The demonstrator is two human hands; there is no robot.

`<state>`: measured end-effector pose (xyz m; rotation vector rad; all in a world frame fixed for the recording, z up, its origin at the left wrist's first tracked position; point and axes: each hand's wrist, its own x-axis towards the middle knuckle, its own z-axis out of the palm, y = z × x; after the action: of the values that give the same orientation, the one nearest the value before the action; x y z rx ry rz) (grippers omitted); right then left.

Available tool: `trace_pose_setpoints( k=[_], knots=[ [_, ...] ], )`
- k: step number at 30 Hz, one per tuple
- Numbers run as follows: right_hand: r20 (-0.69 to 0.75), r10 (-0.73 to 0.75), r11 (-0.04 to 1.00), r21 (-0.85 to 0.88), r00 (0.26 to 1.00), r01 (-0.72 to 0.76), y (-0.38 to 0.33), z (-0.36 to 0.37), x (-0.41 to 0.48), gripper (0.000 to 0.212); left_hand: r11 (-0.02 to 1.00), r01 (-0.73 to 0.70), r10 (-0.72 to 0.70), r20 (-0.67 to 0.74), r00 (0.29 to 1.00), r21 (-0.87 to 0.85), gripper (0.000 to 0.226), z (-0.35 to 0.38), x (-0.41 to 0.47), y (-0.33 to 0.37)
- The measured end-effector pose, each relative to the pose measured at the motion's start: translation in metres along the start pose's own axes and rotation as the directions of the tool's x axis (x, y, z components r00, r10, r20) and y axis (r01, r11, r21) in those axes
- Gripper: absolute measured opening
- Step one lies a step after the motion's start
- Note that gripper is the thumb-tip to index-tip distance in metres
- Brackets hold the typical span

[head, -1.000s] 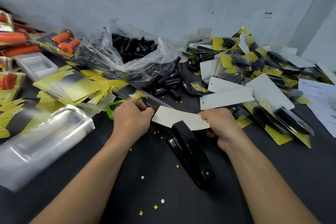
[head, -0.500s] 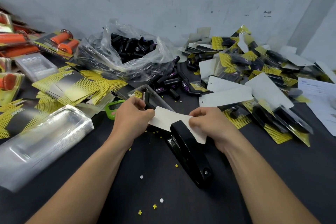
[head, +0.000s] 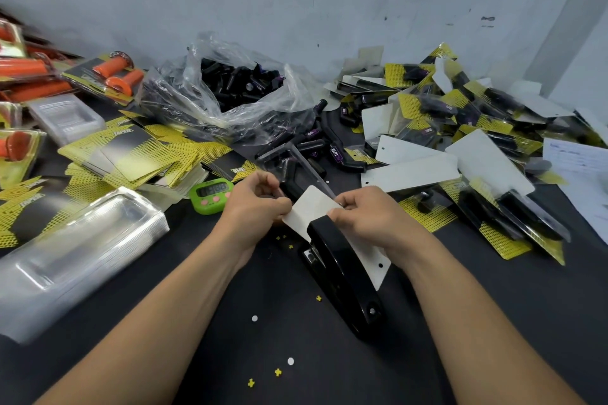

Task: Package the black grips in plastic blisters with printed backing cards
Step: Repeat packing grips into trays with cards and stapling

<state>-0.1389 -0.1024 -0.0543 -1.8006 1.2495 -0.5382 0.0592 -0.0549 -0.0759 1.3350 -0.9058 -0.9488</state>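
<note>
Since the stapler (head: 342, 270) sits mid-bench w/ its mouth facing away from the person, both hands feed the backing card (head: 309, 207) into it white side up. The left hand (head: 255, 204) pinches the far-left end & the right hand (head: 371, 217) fingers (head: 343, 205) pinch the edge right at the mouth, prob. to keep the layers squared for a staple. What's under the card is mostly hidden; loose black grips (head: 240, 85) fill the bag (head: 184, 85) near the back edge. The blister stack (head: 82, 240) at left & finished packs (head: 477, 141) at right hem the sides, so free room is toward the bench (head: 197, 371) front edge.
</note>
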Motion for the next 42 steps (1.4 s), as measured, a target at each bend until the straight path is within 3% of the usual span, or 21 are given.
trace_pose_setpoints(
  k=[11, 15, 23, 27, 30, 35, 42],
  knots=[
    [0.045, 0.1, 0.969, 0.221, 0.994, -0.107, 0.004, -0.006, 0.005, 0.017, 0.98, 0.074, -0.039, 0.186, 0.982, -0.182, 0.047, -0.005, 0.0, 0.004],
    [0.047, 0.11, 0.955, 0.272, 0.993, -0.119, 0.005, -0.006, 0.007, 0.021, 0.98, 0.057, -0.028, 0.154, 0.988, -0.191, 0.047, -0.003, 0.0, 0.003],
    [-0.028, 0.136, 0.962, 0.244, 0.99, -0.125, 0.005, 0.001, 0.012, 0.014, 0.993, -0.116, 0.115, -0.037, 0.993, -0.02, 0.04, 0.007, -0.007, 0.0],
    [-0.038, 0.148, 0.94, 0.317, 0.988, -0.129, 0.007, -0.004, 0.013, 0.014, 0.977, -0.003, -0.002, -0.026, 1.0, -0.212, 0.044, 0.009, -0.008, 0.003],
    [-0.028, 0.158, 0.913, 0.384, 0.987, -0.135, 0.006, -0.007, 0.011, 0.019, 0.966, 0.014, -0.02, -0.018, 1.0, -0.257, 0.044, 0.009, -0.009, 0.004],
    [-0.138, 0.213, 0.89, 0.436, 0.967, -0.134, 0.002, 0.001, 0.009, 0.023, 0.988, -0.08, 0.072, -0.066, 0.995, -0.129, 0.045, 0.012, -0.012, 0.001],
    [-0.252, 0.198, 0.942, 0.318, 0.947, -0.112, -0.005, 0.012, 0.006, 0.016, 0.991, -0.101, 0.115, -0.168, 0.979, 0.089, 0.044, 0.014, -0.01, -0.004]
  ],
)
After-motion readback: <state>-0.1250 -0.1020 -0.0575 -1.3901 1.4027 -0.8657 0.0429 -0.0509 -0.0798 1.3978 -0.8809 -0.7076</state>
